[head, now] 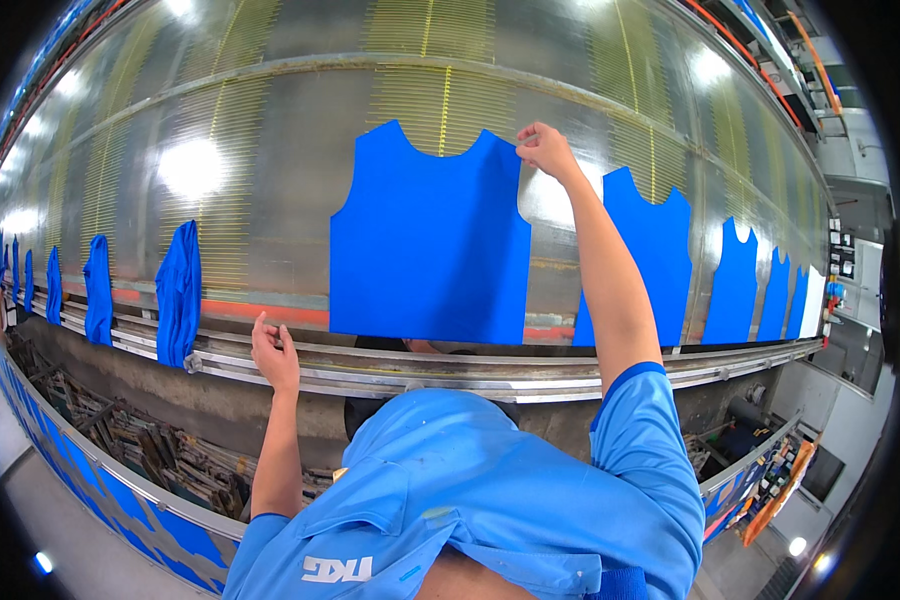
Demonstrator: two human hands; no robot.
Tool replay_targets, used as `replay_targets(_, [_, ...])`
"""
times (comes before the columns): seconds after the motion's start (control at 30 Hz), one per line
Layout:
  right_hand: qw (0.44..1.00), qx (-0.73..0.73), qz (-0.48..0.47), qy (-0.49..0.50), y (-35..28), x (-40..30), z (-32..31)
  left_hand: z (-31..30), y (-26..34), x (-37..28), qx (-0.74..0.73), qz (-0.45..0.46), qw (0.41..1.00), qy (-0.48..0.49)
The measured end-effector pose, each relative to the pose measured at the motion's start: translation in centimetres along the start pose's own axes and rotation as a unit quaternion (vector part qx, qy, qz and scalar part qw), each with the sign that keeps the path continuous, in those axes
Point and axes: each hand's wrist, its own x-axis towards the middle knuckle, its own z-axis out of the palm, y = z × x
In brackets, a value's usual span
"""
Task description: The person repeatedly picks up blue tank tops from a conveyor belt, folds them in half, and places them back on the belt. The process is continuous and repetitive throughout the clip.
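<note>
A blue cut fabric shirt panel (431, 240) lies flat on the long glossy printing table (292, 180) before me, its neckline pointing away. My right hand (546, 148) is at the panel's upper right shoulder corner, thumb and fingers close together there; whether they pinch the cloth is not clear. Held over the near rail, my left hand (276, 351) has its fingers apart and holds nothing. To its left hangs a bunched blue fabric piece (178, 292) over the table's edge. Right of the panel, partly behind my right forearm, lies another flat blue panel (649, 262).
Metal rails (450, 375) run along the near edge. More bunched blue pieces (98, 289) lie leftward, and more flat panels (731, 285) rightward. Behind me, stacked frames (157, 442) stand under another table with blue pieces (127, 502). A raised bar (495, 71) crosses the far side.
</note>
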Motion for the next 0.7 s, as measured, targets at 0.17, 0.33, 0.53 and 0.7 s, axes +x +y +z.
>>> replay_targets(0.17, [1.0, -0.03, 0.0, 0.009, -0.8, -0.5, 0.0, -0.2, 0.1, -0.1, 0.014, 0.002, 1.0, -0.004])
replay_targets(0.33, [0.994, -0.103, -0.033, 0.035, -0.7, -0.4, 0.2, -0.2, 0.2, 0.1, 0.022, 0.005, 1.0, -0.003])
replay_targets(0.53, [0.902, -0.268, -0.244, 0.235, -0.2, -3.1, 3.7, -0.2, 0.6, 0.2, 0.022, -0.001, 1.0, -0.006])
replay_targets(0.7, [0.899, -0.297, -0.316, 0.067, -1.3, -10.8, 11.0, -0.4, 0.1, 0.2, 0.022, 0.003, 1.0, -0.001])
